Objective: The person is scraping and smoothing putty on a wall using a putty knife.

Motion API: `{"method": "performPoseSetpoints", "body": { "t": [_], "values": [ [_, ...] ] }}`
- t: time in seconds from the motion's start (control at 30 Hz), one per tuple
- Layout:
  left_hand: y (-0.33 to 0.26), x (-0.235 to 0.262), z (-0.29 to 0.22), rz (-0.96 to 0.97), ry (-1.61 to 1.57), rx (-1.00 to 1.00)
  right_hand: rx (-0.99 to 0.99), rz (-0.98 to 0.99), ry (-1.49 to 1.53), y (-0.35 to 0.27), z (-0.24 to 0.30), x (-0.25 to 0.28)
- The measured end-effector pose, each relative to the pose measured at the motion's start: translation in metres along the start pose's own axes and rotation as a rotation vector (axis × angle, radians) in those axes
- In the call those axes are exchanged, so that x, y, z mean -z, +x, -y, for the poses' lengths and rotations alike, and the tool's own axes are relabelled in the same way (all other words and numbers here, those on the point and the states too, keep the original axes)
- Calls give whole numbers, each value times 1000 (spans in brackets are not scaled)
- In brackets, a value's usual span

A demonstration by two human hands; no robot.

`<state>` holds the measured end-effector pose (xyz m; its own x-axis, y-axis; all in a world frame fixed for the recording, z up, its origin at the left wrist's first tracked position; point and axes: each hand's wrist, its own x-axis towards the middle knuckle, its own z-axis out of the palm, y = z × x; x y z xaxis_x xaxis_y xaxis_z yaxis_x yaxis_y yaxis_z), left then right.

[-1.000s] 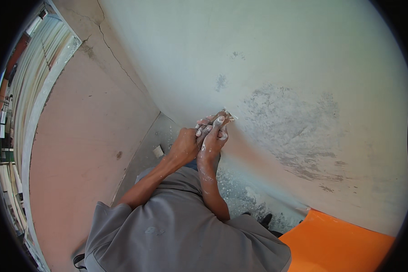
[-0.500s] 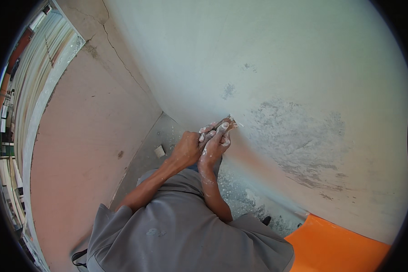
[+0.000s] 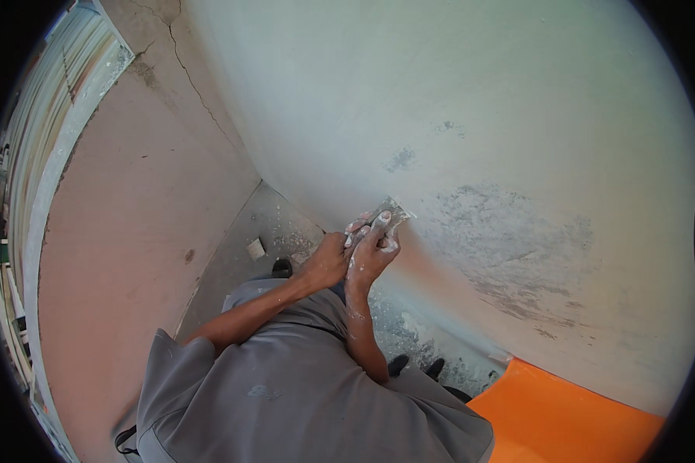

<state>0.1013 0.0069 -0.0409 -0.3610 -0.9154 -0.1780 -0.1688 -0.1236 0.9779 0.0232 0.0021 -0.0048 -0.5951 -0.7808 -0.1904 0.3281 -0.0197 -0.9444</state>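
A small putty knife [image 3: 394, 207] with a grey, whitish-smeared blade points up and away from me, in front of the pale wall [image 3: 517, 100]. My right hand [image 3: 369, 258] is closed on it, with the thumb laid along the blade. Pressed against it from the left, my left hand [image 3: 333, 255] is closed too, its fingers curled around the handle side. White paste coats the fingers of both hands. Most of the handle is hidden by the hands. To the right of the blade, the wall carries a rough grey patch [image 3: 510, 247] and smaller grey spots.
A pinkish wall [image 3: 123, 231] with a crack near its top stands on the left and meets the pale wall in a corner. An orange sheet [image 3: 556, 417] lies at lower right. White splatters and a small pale square piece [image 3: 255, 248] are on the grey floor [image 3: 228, 266].
The putty knife's blade has turned and shows more of its grey face, where it looked brownish before. Both hands remain together on it. The whole view has shifted slightly.
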Motion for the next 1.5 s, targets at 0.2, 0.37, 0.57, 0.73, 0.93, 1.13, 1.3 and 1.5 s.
{"method": "performPoseSetpoints", "body": {
  "t": [0.2,0.37,0.57,0.73,0.93,1.13,1.3,1.5],
  "values": [
    [2,-37,31,-42,-167,-121,48,61,-150,7,-2,18],
    [2,-57,34,-161,-225,-202,120,67,-377,14,2,28],
    [9,-9,30,-71,-20,-77,40,91,-46,10,-11,6],
    [8,22,-41,-140,301,-29,-67,61,240,7,-8,-11],
    [14,29,-51,-158,567,-85,-53,19,391,6,-6,-22],
    [14,3,-23,-96,258,-5,14,50,205,9,6,-4],
    [13,-35,-47,18,-110,-242,159,84,-54,5,74,7],
    [-15,-68,31,-190,-239,-249,148,189,-241,-7,18,33]
  ]
}}
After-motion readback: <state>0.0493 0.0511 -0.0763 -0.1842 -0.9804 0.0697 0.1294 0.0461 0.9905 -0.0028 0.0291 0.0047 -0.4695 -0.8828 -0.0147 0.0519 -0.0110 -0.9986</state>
